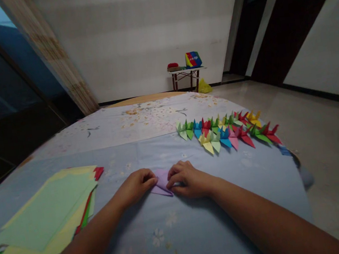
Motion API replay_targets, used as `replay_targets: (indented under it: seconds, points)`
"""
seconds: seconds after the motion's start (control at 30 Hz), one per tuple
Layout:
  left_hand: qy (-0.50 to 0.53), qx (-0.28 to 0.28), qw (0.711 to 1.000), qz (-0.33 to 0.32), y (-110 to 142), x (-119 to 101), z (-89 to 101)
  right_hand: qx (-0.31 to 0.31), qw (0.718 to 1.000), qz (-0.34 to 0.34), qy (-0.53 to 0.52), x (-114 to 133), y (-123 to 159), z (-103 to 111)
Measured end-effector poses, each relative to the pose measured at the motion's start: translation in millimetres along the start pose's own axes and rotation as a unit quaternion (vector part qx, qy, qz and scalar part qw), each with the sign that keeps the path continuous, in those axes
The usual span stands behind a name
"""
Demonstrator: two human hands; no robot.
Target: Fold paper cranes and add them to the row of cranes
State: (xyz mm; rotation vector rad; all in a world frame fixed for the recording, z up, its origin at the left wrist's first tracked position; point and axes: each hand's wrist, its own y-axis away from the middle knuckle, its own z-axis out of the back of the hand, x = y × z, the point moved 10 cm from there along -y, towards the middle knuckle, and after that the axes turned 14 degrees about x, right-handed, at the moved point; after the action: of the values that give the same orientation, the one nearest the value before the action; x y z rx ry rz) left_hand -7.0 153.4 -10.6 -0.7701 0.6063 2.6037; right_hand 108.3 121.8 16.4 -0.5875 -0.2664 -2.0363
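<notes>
A small folded lilac paper (pixel 162 179) lies on the blue-clothed counter (pixel 183 240). The fingers of my left hand (pixel 139 181) pinch its left edge, those of my right hand (pixel 188 180) its right corner; uneven pressure could skew the crease. Beyond it, rightward, stand multicoloured pointed folded-paper figures (pixel 225 138); leftward, pale-green and yellow paper sheets (pixel 50 211).

A home is indicated, prob. a dining or living rm.: round-edged counter (pixel 144 98) covered w/ flowered cloth (pixel 123 149), patterned curtain (pixel 51 55) hung at L beside dark glass (pixel 5 97), wall (pixel 133 36) done plain white, small stand (pixel 181 71) set near it, dark door (pixel 304 15) fitted at R, floor (pixel 337 164) tiled.
</notes>
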Motion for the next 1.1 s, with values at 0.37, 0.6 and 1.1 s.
replay_targets:
  seconds: [0.37, 0.6, 1.1]
  points:
    - [-0.044, -0.066, 0.997, 0.011, 8.6, -7.7, 1.8, 0.019, 1.000, -0.016, 0.010, 0.8, 0.3, 0.1]
    - [-0.041, -0.074, 0.996, 0.004, 6.2, -9.4, 1.8, 0.027, 1.000, -0.005, 0.016, 1.1, -0.1, -2.2]
    - [-0.057, -0.083, 0.995, 0.013, 2.5, -8.6, 0.2, 0.046, 0.998, 0.008, 0.031, 3.8, -1.0, -3.7]
